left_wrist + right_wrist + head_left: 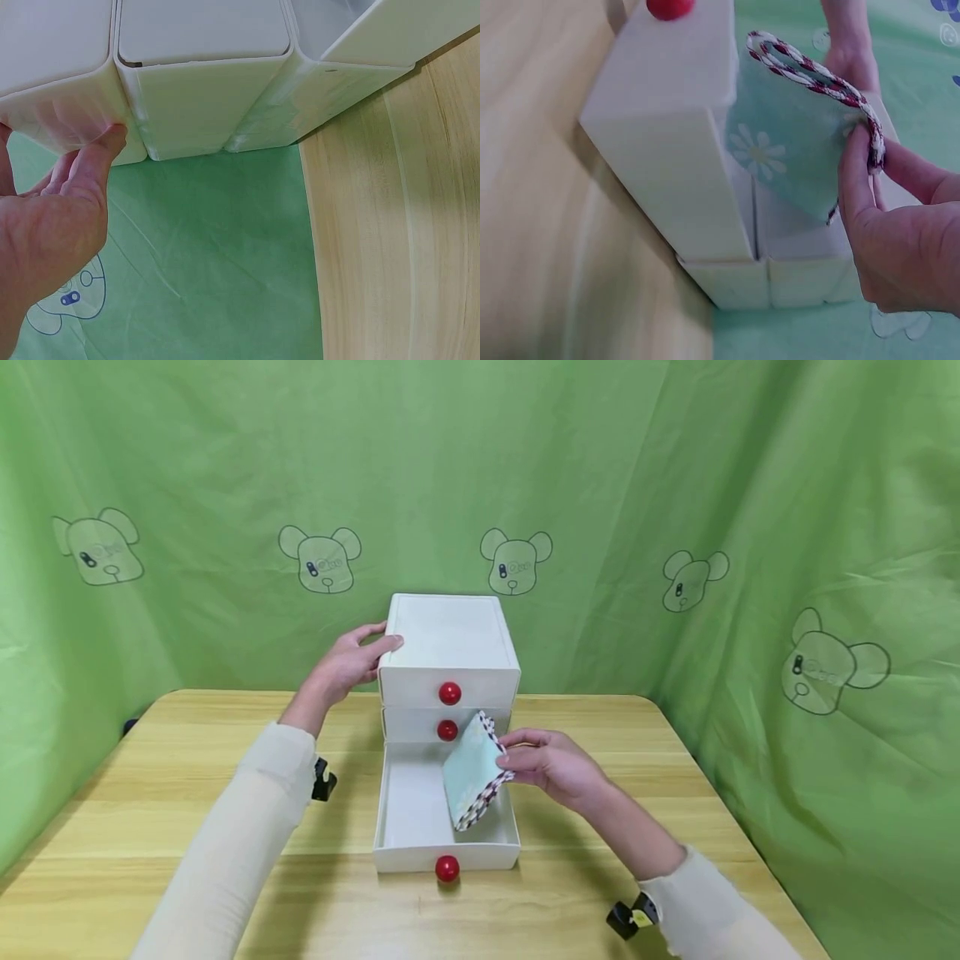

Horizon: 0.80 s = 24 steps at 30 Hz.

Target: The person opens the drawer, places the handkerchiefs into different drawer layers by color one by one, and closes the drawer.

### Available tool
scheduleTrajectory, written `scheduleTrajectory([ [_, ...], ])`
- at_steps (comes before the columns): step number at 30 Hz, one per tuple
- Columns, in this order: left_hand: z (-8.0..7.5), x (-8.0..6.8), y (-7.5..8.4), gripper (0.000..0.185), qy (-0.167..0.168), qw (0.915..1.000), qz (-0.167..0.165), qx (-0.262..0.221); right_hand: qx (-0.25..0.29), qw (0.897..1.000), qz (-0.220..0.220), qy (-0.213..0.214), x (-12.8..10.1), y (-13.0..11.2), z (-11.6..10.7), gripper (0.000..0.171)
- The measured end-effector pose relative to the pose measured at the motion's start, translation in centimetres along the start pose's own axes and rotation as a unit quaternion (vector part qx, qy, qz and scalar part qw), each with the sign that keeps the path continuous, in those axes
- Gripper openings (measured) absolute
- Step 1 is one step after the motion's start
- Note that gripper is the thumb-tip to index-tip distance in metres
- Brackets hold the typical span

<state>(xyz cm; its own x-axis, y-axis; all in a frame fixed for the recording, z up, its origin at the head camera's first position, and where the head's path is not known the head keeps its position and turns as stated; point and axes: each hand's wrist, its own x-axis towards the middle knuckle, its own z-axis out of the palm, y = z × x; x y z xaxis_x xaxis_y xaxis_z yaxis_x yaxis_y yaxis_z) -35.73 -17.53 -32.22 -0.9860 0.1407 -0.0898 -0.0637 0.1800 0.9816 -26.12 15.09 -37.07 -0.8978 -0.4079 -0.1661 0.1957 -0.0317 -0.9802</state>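
Note:
A white three-drawer cabinet point(448, 639) with red knobs stands on the wooden table point(150, 827). Its bottom drawer point(405, 827) is pulled out. My left hand point(352, 662) rests against the cabinet's upper left side, with the thumb point(101, 154) pressing the top unit's wall point(52, 97). My right hand point(551, 766) pinches a folded light-blue cloth point(471, 768) with a red-and-white braided edge. The cloth is tilted and its lower end dips into the open drawer. From the right wrist view, the cloth point(787, 142) shows a white flower print, held by my right hand point(889, 225).
A green curtain point(675, 510) printed with bear figures surrounds the table on the back and sides. The table's right edge point(720, 793) lies near the curtain. Bare wood lies on both sides of the cabinet.

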Motion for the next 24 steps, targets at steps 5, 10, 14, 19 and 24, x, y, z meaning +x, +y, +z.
scheduleTrajectory([
  [5,0.0,-0.1,0.1,0.079,0.0,1.0,0.0,0.004,0.021,1.0,0.008,0.01,0.5,1.3,1.4,0.021],
  [10,-0.1,0.0,0.1,0.078,0.0,1.0,-0.002,0.002,0.042,0.999,0.02,0.019,0.8,2.5,2.6,0.024],
  [14,-0.1,0.1,0.0,0.079,-0.001,1.0,-0.001,-0.001,0.043,0.998,0.03,0.03,1.1,3.4,3.4,0.028],
  [19,-0.1,0.1,-0.1,0.079,-0.001,1.0,-0.002,-0.002,0.024,0.997,0.044,0.051,1.4,4.6,4.2,0.035],
  [24,-0.2,0.1,-0.2,0.08,-0.004,1.0,0.0,0.0,0.0,0.998,0.035,0.06,1.6,5.4,4.5,0.038],
])
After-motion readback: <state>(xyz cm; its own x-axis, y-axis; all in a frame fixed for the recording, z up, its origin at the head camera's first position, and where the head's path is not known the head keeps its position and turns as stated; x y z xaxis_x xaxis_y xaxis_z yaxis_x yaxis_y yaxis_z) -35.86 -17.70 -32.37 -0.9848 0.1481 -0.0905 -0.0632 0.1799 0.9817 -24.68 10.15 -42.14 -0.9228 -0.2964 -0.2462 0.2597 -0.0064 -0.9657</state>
